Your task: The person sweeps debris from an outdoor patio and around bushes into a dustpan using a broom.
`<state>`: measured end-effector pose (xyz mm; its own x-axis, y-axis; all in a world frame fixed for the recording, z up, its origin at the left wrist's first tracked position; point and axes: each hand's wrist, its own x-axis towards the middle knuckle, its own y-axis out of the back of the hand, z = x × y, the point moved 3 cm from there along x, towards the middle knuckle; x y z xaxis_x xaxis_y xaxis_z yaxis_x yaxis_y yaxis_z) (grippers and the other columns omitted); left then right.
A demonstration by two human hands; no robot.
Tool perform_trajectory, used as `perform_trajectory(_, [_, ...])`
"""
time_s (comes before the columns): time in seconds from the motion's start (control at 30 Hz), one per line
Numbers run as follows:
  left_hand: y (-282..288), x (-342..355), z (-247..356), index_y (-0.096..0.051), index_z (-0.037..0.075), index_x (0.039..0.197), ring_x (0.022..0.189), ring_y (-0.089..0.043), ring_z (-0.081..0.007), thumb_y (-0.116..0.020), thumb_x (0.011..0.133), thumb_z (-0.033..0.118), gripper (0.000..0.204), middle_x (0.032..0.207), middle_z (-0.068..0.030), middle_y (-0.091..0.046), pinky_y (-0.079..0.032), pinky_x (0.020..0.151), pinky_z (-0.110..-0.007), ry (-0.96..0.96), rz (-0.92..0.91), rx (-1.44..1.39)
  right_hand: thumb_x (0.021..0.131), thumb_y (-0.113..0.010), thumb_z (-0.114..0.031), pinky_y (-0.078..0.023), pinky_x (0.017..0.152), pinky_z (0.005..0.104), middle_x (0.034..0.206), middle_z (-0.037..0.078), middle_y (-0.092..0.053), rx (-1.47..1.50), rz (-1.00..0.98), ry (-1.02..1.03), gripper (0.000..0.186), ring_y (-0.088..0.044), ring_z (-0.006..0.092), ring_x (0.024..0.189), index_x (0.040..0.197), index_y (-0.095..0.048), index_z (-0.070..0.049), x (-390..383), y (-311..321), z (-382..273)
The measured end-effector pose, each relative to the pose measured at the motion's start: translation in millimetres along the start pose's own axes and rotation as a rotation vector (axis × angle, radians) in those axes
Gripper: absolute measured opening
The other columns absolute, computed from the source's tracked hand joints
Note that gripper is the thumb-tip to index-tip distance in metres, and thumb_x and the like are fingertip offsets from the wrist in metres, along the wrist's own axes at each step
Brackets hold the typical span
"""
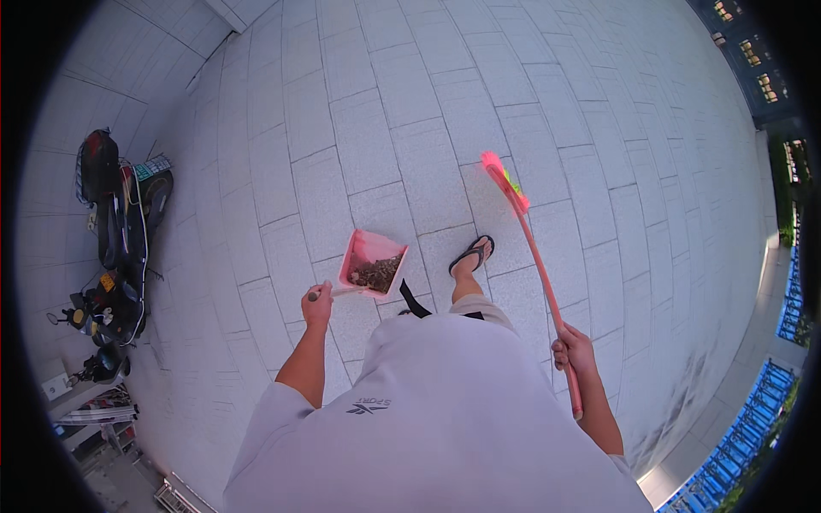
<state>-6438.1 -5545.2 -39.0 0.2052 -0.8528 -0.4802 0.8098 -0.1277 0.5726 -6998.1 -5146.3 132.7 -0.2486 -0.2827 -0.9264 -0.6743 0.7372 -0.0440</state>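
My left hand [317, 305] is closed around the handle of a pink dustpan [369, 246], in front of my body and left of centre. A heap of brown debris lies in the pan, against its side nearer me. On the right, my right hand [573, 349] grips the pink pole of a broom [539, 255] near its lower end in the picture. The broom's head, with bright pink and yellow-green bristles, points away from me over the tiles, right of the dustpan. I cannot tell whether the bristles touch the floor.
Grey rectangular tiles [445, 111] cover the ground. My sandalled foot [473, 253] stands between dustpan and broom. A motor scooter [124, 205] is parked at the left by a tiled wall. Blue racks [740, 436] run along the lower right, and a dark gate [757, 64] stands at the upper right.
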Motion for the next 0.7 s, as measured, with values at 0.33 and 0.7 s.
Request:
perform_trajectory(0.33, [-12.3, 32.4, 220.9, -0.075, -0.001, 0.115, 0.082, -0.077, -0.0187, -0.081, 0.102, 0.036, 0.04, 0.109, -0.0104, -0.079, -0.063, 0.073, -0.03, 0.107, 0.24, -0.271, 0.116, -0.053, -0.026, -0.041, 0.043, 0.0251, 0.073, -0.006, -0.051, 0.379, 0.288, -0.108, 0.021, -0.045, 0.0034, 0.049, 0.098, -0.049, -0.016, 92.5, 130.7, -216.2])
perform_trajectory(0.7, [-126.5, 107.2, 366.6, -0.077, -0.003, 0.118, 0.085, -0.071, -0.0132, -0.08, 0.103, 0.035, 0.041, 0.097, -0.0064, -0.077, -0.059, 0.077, -0.028, -0.015, 0.394, -0.206, 0.116, -0.048, -0.025, -0.044, 0.046, 0.0239, 0.073, -0.005, -0.052, 0.691, 0.167, -0.112, 0.022, -0.052, 0.0026, 0.053, 0.097, -0.046, -0.013, 190.2, 178.9, -485.8])
